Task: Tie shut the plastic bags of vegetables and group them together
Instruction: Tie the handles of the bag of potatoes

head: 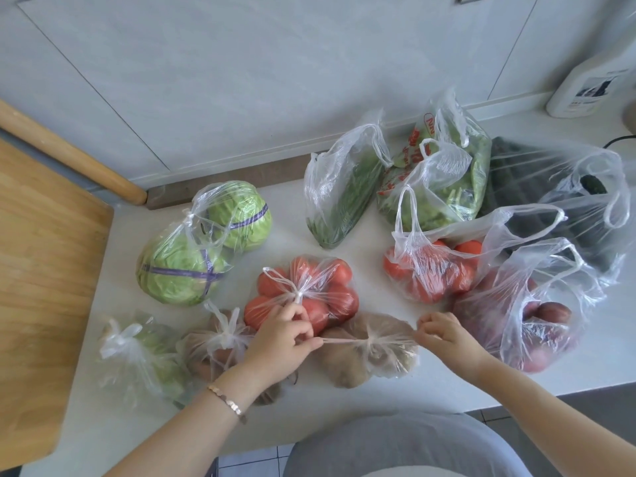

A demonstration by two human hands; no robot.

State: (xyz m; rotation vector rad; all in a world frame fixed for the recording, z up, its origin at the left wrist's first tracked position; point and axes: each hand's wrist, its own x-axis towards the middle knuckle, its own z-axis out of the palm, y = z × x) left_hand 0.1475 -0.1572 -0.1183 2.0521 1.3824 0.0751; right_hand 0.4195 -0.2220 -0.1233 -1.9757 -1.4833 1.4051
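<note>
Potato bag [358,370], shown on the counter [292,235] directly between the hands. Its handle ends [344,340] are stretched left–right from the knot [370,340], one pinched by the left hand [285,339], one by the right hand [444,333], equally near.

1. Red-printed bag [409,156] of greens, near the back edge of the counter [275,235]: oval logo reads roughly "NN"; the other red lettering is crumpled and unreadable.
2. White bottle [592,87], back right corner: label print too small to read.
</note>
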